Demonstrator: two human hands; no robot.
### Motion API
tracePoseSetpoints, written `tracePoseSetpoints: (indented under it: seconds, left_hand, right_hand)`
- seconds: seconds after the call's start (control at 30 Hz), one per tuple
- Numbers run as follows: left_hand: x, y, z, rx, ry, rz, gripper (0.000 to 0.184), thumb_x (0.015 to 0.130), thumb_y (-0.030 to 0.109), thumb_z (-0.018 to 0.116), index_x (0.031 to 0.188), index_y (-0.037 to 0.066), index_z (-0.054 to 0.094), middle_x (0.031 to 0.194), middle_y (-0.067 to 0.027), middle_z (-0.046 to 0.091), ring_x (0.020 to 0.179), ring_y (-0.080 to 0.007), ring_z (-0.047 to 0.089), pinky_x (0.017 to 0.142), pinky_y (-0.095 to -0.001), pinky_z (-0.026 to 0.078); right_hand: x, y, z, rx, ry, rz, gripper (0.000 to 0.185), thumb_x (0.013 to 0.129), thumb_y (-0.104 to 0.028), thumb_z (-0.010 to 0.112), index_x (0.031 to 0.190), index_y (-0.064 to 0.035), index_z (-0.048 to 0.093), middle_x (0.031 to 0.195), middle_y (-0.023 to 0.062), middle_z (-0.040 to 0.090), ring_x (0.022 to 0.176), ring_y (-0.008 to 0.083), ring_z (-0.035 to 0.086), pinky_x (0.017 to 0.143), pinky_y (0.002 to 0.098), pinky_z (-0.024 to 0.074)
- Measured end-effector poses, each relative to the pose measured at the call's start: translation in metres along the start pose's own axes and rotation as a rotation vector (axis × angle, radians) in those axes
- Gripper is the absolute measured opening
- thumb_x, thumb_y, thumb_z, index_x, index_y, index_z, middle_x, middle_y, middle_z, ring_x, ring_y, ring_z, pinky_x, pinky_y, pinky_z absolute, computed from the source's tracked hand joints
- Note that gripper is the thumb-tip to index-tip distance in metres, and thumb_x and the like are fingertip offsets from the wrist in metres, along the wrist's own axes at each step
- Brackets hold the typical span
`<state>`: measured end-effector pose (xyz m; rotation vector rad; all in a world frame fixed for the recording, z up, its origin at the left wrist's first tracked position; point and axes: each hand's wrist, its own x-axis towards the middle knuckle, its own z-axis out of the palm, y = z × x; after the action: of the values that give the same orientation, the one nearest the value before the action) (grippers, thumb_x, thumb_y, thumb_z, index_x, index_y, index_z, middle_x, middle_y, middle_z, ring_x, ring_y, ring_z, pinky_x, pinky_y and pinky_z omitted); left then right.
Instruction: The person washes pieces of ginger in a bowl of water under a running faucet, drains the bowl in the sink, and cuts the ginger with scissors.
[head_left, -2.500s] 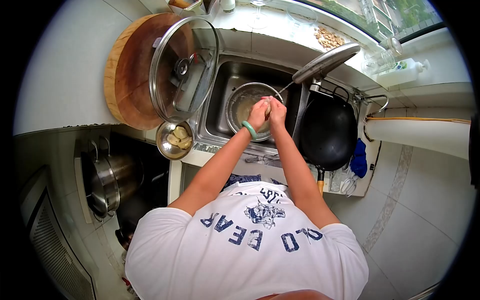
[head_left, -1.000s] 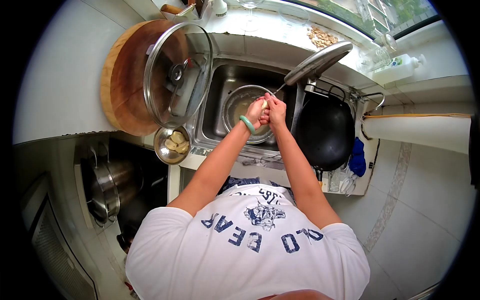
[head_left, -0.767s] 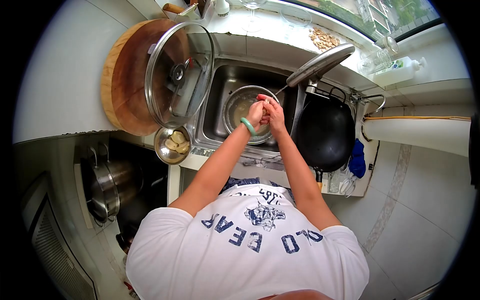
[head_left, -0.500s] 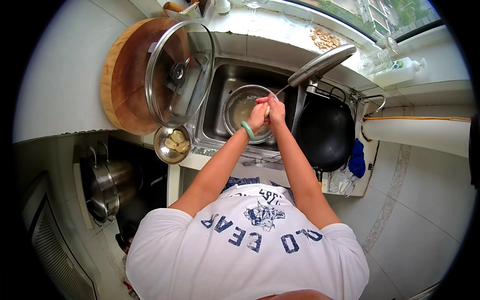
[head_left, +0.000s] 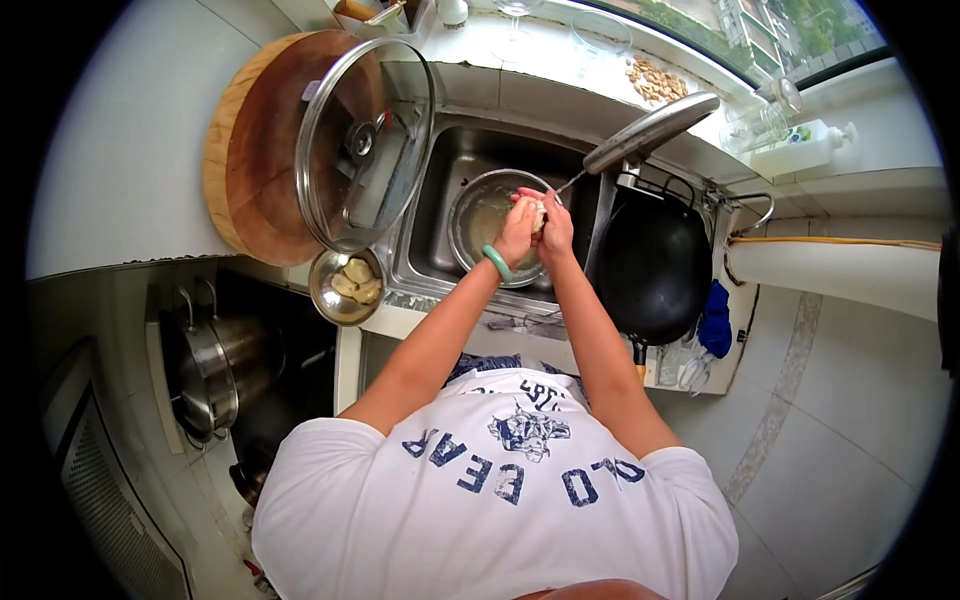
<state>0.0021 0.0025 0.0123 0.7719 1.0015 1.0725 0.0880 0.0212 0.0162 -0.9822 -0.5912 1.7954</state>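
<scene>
Both my hands are together over a metal bowl of cloudy water in the sink. My left hand, with a green bangle at its wrist, is closed around one side of a pale, soft-looking lump. Against the other side my right hand is closed too. The lump's exact kind does not show, and fingers cover much of it. A thin stream of water falls from the tap beside my right hand. Left of the sink, a small metal bowl holds several pale yellowish pieces.
A black wok stands right of the sink. To the left, a glass lid leans over a round wooden board. Glasses, nuts and a white pump bottle line the windowsill. A steel pot sits lower left.
More of the pale lump shows between my hands now, and my fingers have shifted around it. The view has moved slightly; the bowls and wok stay in place.
</scene>
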Motion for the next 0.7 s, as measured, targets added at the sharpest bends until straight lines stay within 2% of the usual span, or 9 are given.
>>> tracePoseSetpoints:
  seconds: [0.07, 0.13, 0.2, 0.3, 0.37, 0.47, 0.5, 0.6, 0.7]
  left_hand:
    - [0.003, -0.005, -0.005, 0.012, 0.031, -0.016, 0.024, 0.098, 0.025, 0.033, 0.1, 0.008, 0.05, 0.081, 0.0, 0.052, 0.067, -0.0064, 0.05, 0.052, -0.0209, 0.042]
    - [0.004, -0.005, -0.005, -0.12, 0.009, 0.027, 0.022, 0.097, 0.023, 0.034, 0.097, 0.008, 0.05, 0.079, 0.0002, 0.052, 0.068, -0.0058, 0.05, 0.054, -0.021, 0.041]
    - [0.006, -0.01, -0.004, -0.114, 0.029, 0.032, 0.02, 0.097, 0.021, 0.035, 0.096, 0.007, 0.048, 0.078, 0.0005, 0.051, 0.067, -0.0063, 0.049, 0.054, -0.0224, 0.041]
    - [0.01, -0.023, -0.006, 0.178, 0.109, 0.19, 0.017, 0.096, 0.019, 0.036, 0.1, 0.008, 0.048, 0.081, 0.0, 0.051, 0.07, -0.007, 0.049, 0.06, -0.0235, 0.042]
    - [0.006, -0.022, -0.003, 0.073, 0.105, 0.11, 0.016, 0.096, 0.017, 0.038, 0.103, 0.007, 0.047, 0.086, -0.0012, 0.052, 0.074, -0.0075, 0.049, 0.066, -0.0238, 0.042]
    - [0.006, -0.016, -0.007, -0.189, 0.057, 0.06, 0.017, 0.095, 0.016, 0.04, 0.105, 0.005, 0.047, 0.091, -0.0025, 0.053, 0.079, -0.0075, 0.05, 0.069, -0.023, 0.042]
    - [0.007, -0.014, -0.011, -0.188, 0.062, 0.06, 0.017, 0.095, 0.016, 0.04, 0.105, 0.005, 0.047, 0.091, -0.0025, 0.053, 0.079, -0.0075, 0.05, 0.069, -0.023, 0.042]
    - [0.008, -0.008, -0.015, -0.187, 0.078, 0.057, 0.018, 0.095, 0.015, 0.041, 0.108, 0.005, 0.046, 0.095, -0.003, 0.054, 0.08, -0.0091, 0.052, 0.069, -0.0244, 0.046]
    - [0.006, -0.003, -0.015, -0.238, 0.07, 0.007, 0.019, 0.092, 0.009, 0.044, 0.11, 0.004, 0.046, 0.098, -0.0038, 0.054, 0.085, -0.0095, 0.054, 0.071, -0.0253, 0.047]
  right_hand:
    - [-0.007, 0.001, 0.005, 0.171, -0.003, -0.089, 0.042, 0.096, -0.031, 0.037, 0.109, 0.0029, 0.057, 0.102, 0.0122, 0.063, 0.085, 0.0164, 0.06, 0.074, 0.0247, 0.0478]
    - [-0.014, -0.001, 0.01, 0.135, 0.033, -0.075, 0.04, 0.096, -0.03, 0.038, 0.111, 0.0025, 0.056, 0.101, 0.0096, 0.063, 0.084, 0.0137, 0.06, 0.073, 0.0228, 0.0473]
    - [-0.017, 0.006, 0.008, -0.19, 0.024, -0.236, 0.038, 0.096, -0.028, 0.039, 0.112, 0.0029, 0.056, 0.099, 0.0067, 0.062, 0.083, 0.011, 0.058, 0.071, 0.0213, 0.0461]
    - [-0.003, 0.013, -0.007, -0.211, 0.035, -0.219, 0.037, 0.096, -0.027, 0.04, 0.11, 0.0032, 0.057, 0.096, 0.005, 0.061, 0.081, 0.0092, 0.057, 0.069, 0.0203, 0.0451]
    - [0.005, 0.013, -0.012, -0.073, 0.083, -0.079, 0.039, 0.097, -0.027, 0.038, 0.102, 0.0033, 0.061, 0.087, 0.005, 0.063, 0.079, 0.0097, 0.057, 0.068, 0.021, 0.0455]
    - [0.0, 0.012, -0.012, -0.073, 0.249, -0.171, 0.039, 0.096, -0.028, 0.04, 0.103, 0.0039, 0.061, 0.091, 0.008, 0.063, 0.081, 0.0135, 0.06, 0.072, 0.0242, 0.0472]
    - [-0.01, 0.008, -0.014, -0.366, 0.328, -0.236, 0.028, 0.092, -0.022, 0.051, 0.102, 0.0019, 0.062, 0.091, 0.0053, 0.062, 0.077, 0.0108, 0.059, 0.069, 0.0226, 0.047]
    - [-0.019, 0.01, -0.011, -0.503, 0.228, -0.424, 0.023, 0.085, -0.013, 0.062, 0.103, 0.0007, 0.063, 0.091, 0.0026, 0.061, 0.075, 0.0071, 0.056, 0.067, 0.0193, 0.0448]
    - [-0.021, 0.004, -0.006, -0.434, 0.255, -0.353, 0.02, 0.08, -0.008, 0.067, 0.098, 0.0025, 0.064, 0.086, 0.0006, 0.06, 0.072, 0.005, 0.054, 0.062, 0.0168, 0.0423]
